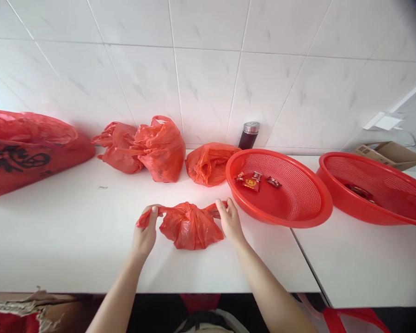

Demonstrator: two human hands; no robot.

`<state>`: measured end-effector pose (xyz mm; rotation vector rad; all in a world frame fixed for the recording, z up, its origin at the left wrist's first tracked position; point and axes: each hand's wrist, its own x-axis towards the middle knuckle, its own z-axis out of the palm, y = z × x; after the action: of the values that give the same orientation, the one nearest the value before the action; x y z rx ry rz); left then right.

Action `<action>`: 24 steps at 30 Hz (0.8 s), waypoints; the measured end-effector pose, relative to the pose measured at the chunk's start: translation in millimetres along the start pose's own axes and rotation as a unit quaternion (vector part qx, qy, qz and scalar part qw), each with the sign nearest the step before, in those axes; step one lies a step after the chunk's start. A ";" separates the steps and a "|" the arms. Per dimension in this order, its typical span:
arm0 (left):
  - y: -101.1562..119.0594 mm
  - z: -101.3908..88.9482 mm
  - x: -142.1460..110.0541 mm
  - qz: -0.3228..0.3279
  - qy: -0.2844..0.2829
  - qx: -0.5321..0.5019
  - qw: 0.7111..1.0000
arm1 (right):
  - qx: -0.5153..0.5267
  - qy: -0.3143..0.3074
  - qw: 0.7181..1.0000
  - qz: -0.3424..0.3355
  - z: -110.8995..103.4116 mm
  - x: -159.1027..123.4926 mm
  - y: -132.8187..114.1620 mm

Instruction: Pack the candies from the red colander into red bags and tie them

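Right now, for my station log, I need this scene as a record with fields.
left hand: grips one end of the small red bag
right hand: grips its opposite end
bag middle: gathered into folds
right side: red basket with wrapped pieces, then second red basket
behind: three red bags, black bottle
far left: large red bag with black writing

Red plastic bag (191,231): thin, glossy, crinkled, squat; contents hidden. Neck gathered at top centre, apparently knotted; two twisted ends pulled taut outward, one gripped on each side. Body set upright on white table (72,240).
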<state>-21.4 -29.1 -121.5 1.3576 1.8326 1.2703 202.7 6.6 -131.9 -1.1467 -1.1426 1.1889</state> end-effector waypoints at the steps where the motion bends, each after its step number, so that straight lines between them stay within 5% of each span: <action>1: 2.4 8.4 1.9 0.001 0.015 0.008 1.000 | -0.042 -0.011 0.999 -0.011 4.3 -1.1 -1.8; 7: 15.0 40.4 19.3 0.010 -0.043 0.093 0.995 | -0.224 -0.109 0.967 -0.050 17.4 -14.0 7.3; 12: 14.2 33.8 39.9 0.006 -0.124 0.197 0.972 | -0.228 -0.073 0.970 -0.050 1.3 0.9 14.8; 15: 3.9 31.2 49.5 -0.025 -0.166 0.263 0.950 | -0.314 -0.050 0.947 -0.049 -6.2 18.1 20.0; 19: -8.1 38.2 53.9 -0.031 -0.153 0.348 0.924 | -0.474 -0.024 0.877 -0.078 -6.2 30.5 32.2; 24: -11.1 49.0 50.5 0.021 -0.120 0.407 0.905 | -0.501 -0.027 0.859 -0.098 -4.3 29.5 39.2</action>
<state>-3.8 35.3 -146.2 1.8611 2.2466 0.2798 205.3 37.3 -170.3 -1.6901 -1.9659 0.4043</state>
